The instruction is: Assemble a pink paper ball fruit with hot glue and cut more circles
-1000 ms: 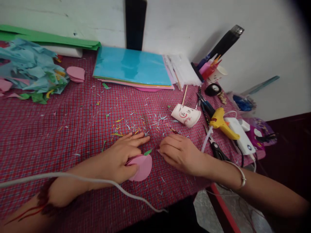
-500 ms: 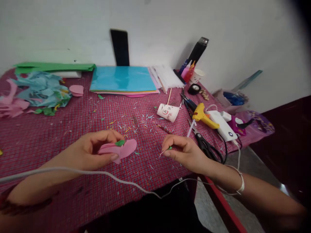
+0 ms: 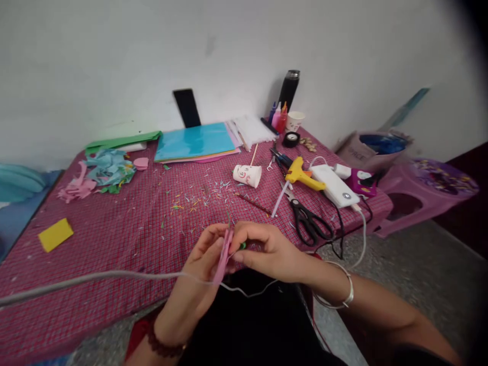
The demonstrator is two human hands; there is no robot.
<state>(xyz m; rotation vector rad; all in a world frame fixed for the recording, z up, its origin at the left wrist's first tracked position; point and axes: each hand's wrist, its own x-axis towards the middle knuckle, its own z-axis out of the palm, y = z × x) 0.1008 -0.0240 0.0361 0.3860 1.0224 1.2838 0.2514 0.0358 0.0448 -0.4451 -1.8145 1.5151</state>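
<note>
Head view: the left hand (image 3: 202, 264) holds a pink cut-out (image 3: 224, 254) edge-on over the near edge of the desk (image 3: 114, 229). Its fingers are closed on the cut-out, whose long axis is near upright, top leaning right. Just to the right, the right hand (image 3: 269, 251) pinches a green scrap (image 3: 243, 246) in narrow fingers, against the cut-out's right face.

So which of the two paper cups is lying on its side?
The printed paper cup out in the middle, near the yellow glue gun. The other cup stands upright at the back beside the bottles.
</note>
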